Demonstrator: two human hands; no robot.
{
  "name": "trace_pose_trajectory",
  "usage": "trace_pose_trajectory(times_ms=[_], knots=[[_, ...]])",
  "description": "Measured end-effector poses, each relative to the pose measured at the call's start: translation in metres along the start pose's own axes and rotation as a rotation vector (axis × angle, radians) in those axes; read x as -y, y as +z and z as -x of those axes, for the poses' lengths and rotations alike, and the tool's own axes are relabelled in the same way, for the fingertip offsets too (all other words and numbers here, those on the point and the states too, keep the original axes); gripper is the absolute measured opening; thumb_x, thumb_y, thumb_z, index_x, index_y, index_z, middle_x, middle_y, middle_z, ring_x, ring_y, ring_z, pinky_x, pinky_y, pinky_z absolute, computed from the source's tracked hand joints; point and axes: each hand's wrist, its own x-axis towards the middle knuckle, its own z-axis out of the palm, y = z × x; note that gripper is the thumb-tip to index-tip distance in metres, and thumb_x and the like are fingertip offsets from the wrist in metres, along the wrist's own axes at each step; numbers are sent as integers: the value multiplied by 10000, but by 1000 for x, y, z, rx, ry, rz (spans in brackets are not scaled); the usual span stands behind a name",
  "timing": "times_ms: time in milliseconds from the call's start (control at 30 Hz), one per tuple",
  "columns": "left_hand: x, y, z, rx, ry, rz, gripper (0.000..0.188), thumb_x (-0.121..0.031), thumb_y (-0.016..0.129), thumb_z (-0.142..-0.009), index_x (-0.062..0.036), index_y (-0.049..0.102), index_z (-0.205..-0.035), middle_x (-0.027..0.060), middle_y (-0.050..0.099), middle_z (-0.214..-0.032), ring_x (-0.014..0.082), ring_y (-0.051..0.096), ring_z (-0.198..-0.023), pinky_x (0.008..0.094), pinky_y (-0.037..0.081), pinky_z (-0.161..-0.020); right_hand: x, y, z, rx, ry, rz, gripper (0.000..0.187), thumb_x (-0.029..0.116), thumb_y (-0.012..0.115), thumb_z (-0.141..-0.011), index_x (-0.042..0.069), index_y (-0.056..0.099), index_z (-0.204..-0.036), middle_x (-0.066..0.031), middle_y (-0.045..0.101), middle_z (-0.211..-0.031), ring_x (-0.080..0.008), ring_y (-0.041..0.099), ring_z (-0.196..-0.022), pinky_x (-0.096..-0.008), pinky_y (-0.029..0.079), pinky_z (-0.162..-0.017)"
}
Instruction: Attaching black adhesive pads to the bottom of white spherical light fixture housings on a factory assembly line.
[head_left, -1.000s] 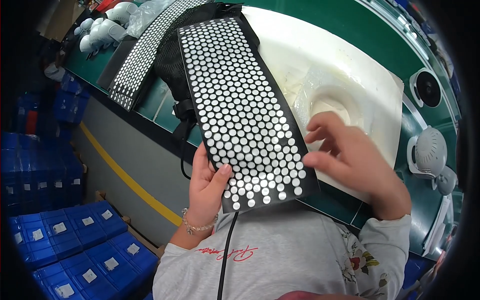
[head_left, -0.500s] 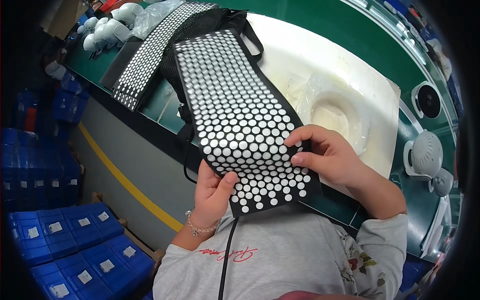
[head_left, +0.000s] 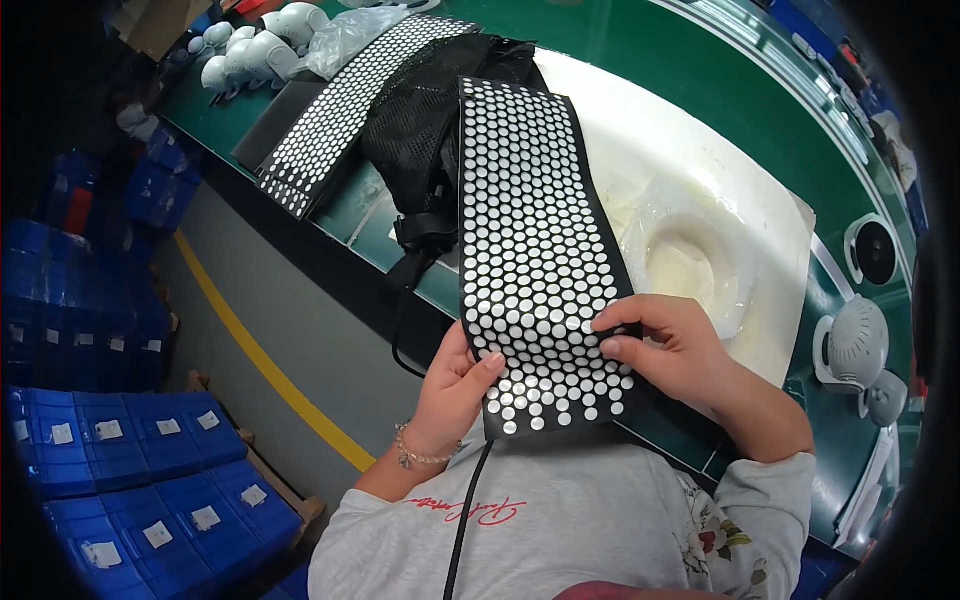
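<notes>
A long black sheet covered with rows of white round dots (head_left: pixel 535 220) stretches from near my body out over the bench. My left hand (head_left: pixel 455 395) grips its left edge, thumb on top and fingers hidden beneath. At the right edge, my right hand (head_left: pixel 675 350) pinches the sheet between thumb and index finger. Between my hands the sheet bends slightly. Behind its far left side lies a black mesh bag (head_left: pixel 410 130) with straps. Another dotted sheet (head_left: pixel 340 105) lies beyond that bag.
A white board (head_left: pixel 690 130) with a plastic-covered ring-shaped piece (head_left: pixel 685 260) lies on the green bench (head_left: pixel 610 35). White rounded devices (head_left: pixel 855 340) stand at the right, more (head_left: pixel 255 55) at the far left beside clear plastic (head_left: pixel 350 40). Blue boxes (head_left: pixel 150 470) are stacked on the left floor.
The held sheet's far end has swung right and now lies straighter, uncovering more of the mesh bag. Both hands keep their hold, a little lower and further right in the view.
</notes>
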Motion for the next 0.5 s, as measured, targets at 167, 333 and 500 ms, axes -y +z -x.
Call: trace_pose_trajectory(times_ms=[167,333,500], knots=[[-5,0,3,28,-50,94,398,-14,425,-852,24,292,-1225,117,490,-1136,143,513,-1007,280,431,-855,4,2,1,-31,-227,220,149,-17,604,-717,23,592,-860,-56,609,-765,-110,574,-695,-223,443,-631],[-3,-4,4,38,-83,84,440,-49,448,-846,21,271,-1243,120,475,-1154,155,496,-1037,295,429,-860,5,-3,2,50,-187,130,115,-24,593,-725,19,584,-831,-54,607,-771,-115,573,-696,-230,444,-641],[-3,-6,16,29,-113,212,600,-290,472,-847,36,207,-1275,164,446,-1187,200,509,-1032,315,444,-846,-3,3,5,40,-59,-160,85,-20,560,-781,4,551,-862,-49,582,-813,-99,553,-743,-215,438,-669]])
